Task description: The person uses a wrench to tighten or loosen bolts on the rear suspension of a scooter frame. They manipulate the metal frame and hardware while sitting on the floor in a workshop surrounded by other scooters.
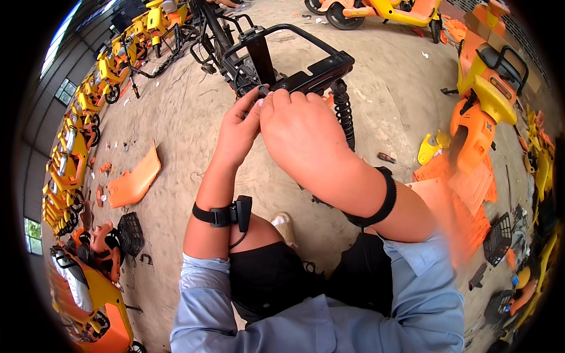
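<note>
Creased blue shirt (326, 323), left hand (234, 134), right hand (305, 126), fingers (241, 107) curled, grasp unclear, at black tubular frame (331, 65)

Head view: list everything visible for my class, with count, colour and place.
Scooter frame: one, black, top centre
Coil spring: one, black, upper middle
Scooters: many, yellow-orange, left, top, right
Floor: one, tan, throughout
Curved panel: one, orange, left floor
Screwdriver: one, red and black, right floor
Baskets: at least two, black, left and right
Loose parts: many, orange and yellow, right
Arm straps: two, black, forearms
Shirt: one, light blue, bottom
Shorts: one pair, black, bottom
Shoe: one visible, pale, centre
Left hand: one, bare, at frame
Right hand: one, bare, beside left hand
</note>
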Demonstrator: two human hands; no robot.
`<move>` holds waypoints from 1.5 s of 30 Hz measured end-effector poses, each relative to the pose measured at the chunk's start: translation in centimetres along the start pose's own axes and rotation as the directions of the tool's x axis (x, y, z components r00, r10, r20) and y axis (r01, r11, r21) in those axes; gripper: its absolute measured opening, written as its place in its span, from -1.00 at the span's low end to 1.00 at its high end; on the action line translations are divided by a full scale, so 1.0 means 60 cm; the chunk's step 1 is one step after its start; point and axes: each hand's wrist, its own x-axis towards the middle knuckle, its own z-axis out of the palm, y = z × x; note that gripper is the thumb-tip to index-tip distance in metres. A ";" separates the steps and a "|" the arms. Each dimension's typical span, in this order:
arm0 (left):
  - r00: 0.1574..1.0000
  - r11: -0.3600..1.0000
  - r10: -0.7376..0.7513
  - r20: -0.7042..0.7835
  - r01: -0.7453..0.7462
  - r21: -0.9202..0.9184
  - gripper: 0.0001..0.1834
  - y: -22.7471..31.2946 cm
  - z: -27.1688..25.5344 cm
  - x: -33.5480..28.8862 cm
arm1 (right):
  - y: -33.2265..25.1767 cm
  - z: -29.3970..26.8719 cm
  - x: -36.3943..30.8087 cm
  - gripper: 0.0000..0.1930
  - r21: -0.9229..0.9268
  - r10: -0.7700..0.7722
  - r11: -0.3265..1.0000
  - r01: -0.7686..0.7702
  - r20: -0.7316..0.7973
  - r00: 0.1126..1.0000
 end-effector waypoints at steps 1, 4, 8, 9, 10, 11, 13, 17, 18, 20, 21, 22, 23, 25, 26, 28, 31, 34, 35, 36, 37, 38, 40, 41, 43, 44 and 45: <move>1.000 0.999 -0.012 -0.012 0.012 -0.044 -0.52 0.006 0.012 -0.001 | 0.001 0.002 -0.001 -0.84 0.017 0.028 0.999 -0.028 0.010 1.000; 0.999 0.999 0.013 0.043 -0.015 0.052 -0.53 -0.006 -0.009 0.003 | 0.010 -0.009 0.010 -0.79 0.158 0.115 0.982 -0.106 -0.044 0.992; 0.995 0.999 -0.008 0.103 0.002 0.054 -0.52 0.010 -0.012 -0.004 | 0.070 -0.029 0.018 -0.87 0.286 0.083 0.958 -0.015 -0.229 0.970; 0.992 0.999 -0.009 0.128 0.004 0.040 -0.52 0.015 -0.011 -0.006 | 0.081 -0.026 0.017 -0.88 0.303 0.067 0.953 -0.005 -0.195 0.979; 0.998 0.998 -0.012 0.062 0.008 0.063 -0.52 0.005 -0.008 -0.002 | 0.092 -0.020 0.018 -0.89 0.320 0.050 0.947 0.004 -0.160 0.986; 0.999 0.997 -0.020 0.043 0.017 0.074 -0.48 0.003 -0.007 0.000 | 0.103 -0.015 0.019 -0.90 0.335 0.036 0.942 0.009 -0.129 0.991; 0.999 0.995 -0.035 0.004 0.034 0.094 -0.41 0.002 -0.007 -0.002 | 0.118 0.004 0.020 -0.84 0.333 0.009 0.943 0.016 -0.073 0.997; 0.999 0.994 -0.037 -0.012 0.038 0.104 -0.43 0.001 -0.007 -0.004 | 0.141 0.035 0.029 -0.72 0.376 -0.031 0.924 0.068 -0.105 0.994; 0.999 0.996 -0.033 0.008 0.032 0.089 -0.43 0.004 -0.006 -0.004 | 0.146 0.039 0.030 -0.69 0.375 -0.054 0.922 0.096 -0.122 0.991; 0.998 0.998 -0.031 0.049 0.028 0.062 -0.45 0.009 -0.005 -0.004 | 0.155 0.047 0.032 -0.62 0.400 -0.064 0.909 0.114 -0.136 0.989; 0.998 0.997 -0.028 0.049 0.024 0.068 -0.46 0.010 -0.005 -0.004 | 0.156 0.049 0.031 -0.58 0.414 -0.068 0.902 0.122 -0.142 0.987; 0.999 0.997 -0.025 0.049 0.021 0.074 -0.46 0.010 -0.004 -0.004 | 0.155 0.051 0.029 -0.58 0.411 -0.054 0.905 0.110 -0.146 0.988; 0.999 0.997 -0.024 0.048 0.020 0.079 -0.47 0.008 -0.005 -0.005 | 0.150 0.052 0.029 -0.58 0.409 -0.040 0.907 0.098 -0.148 0.988; 0.999 0.997 -0.028 0.027 0.026 0.079 -0.46 0.003 -0.007 -0.003 | 0.144 0.055 0.029 -0.58 0.393 -0.024 0.916 0.084 -0.154 0.988; 0.999 0.997 -0.028 0.017 0.026 0.076 -0.46 0.001 -0.006 -0.003 | 0.143 0.054 0.030 -0.58 0.376 -0.024 0.923 0.083 -0.158 0.987; 0.999 0.997 -0.040 -0.004 0.040 0.072 -0.45 0.000 -0.006 -0.003 | 0.143 0.055 0.030 -0.58 0.359 -0.029 0.930 0.085 -0.159 0.987; 0.999 0.996 -0.032 -0.013 0.033 0.077 -0.45 -0.001 -0.006 -0.001 | 0.147 0.051 0.031 -0.63 0.341 -0.048 0.935 0.092 -0.133 0.990; 0.999 0.997 -0.030 0.034 0.027 0.078 -0.51 0.014 0.000 -0.005 | 0.124 0.020 0.023 -0.77 0.317 -0.055 0.947 0.059 -0.022 0.998; 0.998 0.996 -0.032 0.050 0.028 0.080 -0.53 0.019 -0.002 -0.007 | 0.097 0.005 0.018 -0.82 0.316 -0.054 0.948 0.040 0.038 0.998; 0.998 0.998 -0.058 -0.006 0.058 0.039 -0.54 0.015 -0.002 -0.007 | 0.063 0.003 0.009 -0.86 0.272 -0.032 0.962 0.035 -0.014 0.999; 1.000 1.000 -0.004 -0.004 0.004 0.017 -0.53 0.005 0.009 -0.001 | 0.032 -0.001 0.002 -0.81 0.173 0.047 0.984 -0.049 0.015 0.999; 0.999 0.999 0.050 -0.006 -0.050 0.006 -0.53 0.002 0.013 0.001 | 0.009 -0.006 0.000 -0.80 0.135 0.063 0.989 -0.067 0.038 0.997; 0.996 0.995 0.086 0.025 -0.087 0.038 -0.53 -0.003 0.006 0.004 | 0.001 -0.010 0.002 -0.80 0.120 0.085 0.989 -0.090 0.043 0.995; 0.994 0.993 0.105 0.038 -0.107 0.049 -0.53 -0.003 0.005 0.005 | 0.012 -0.015 0.005 -0.80 0.141 0.087 0.986 -0.089 0.025 0.996; 0.999 0.995 0.015 0.052 -0.020 0.094 -0.54 0.002 0.000 0.000 | 0.038 -0.024 0.010 -0.80 0.205 0.104 0.974 -0.098 -0.020 0.994; 0.998 0.991 -0.049 0.034 0.045 0.123 -0.54 0.007 -0.002 -0.002 | 0.056 -0.033 0.013 -0.80 0.244 0.111 0.965 -0.096 -0.046 0.993; 0.998 0.994 -0.042 0.051 0.037 0.102 -0.54 0.010 -0.004 -0.006 | 0.070 -0.033 0.014 -0.79 0.286 0.116 0.954 -0.091 -0.069 0.991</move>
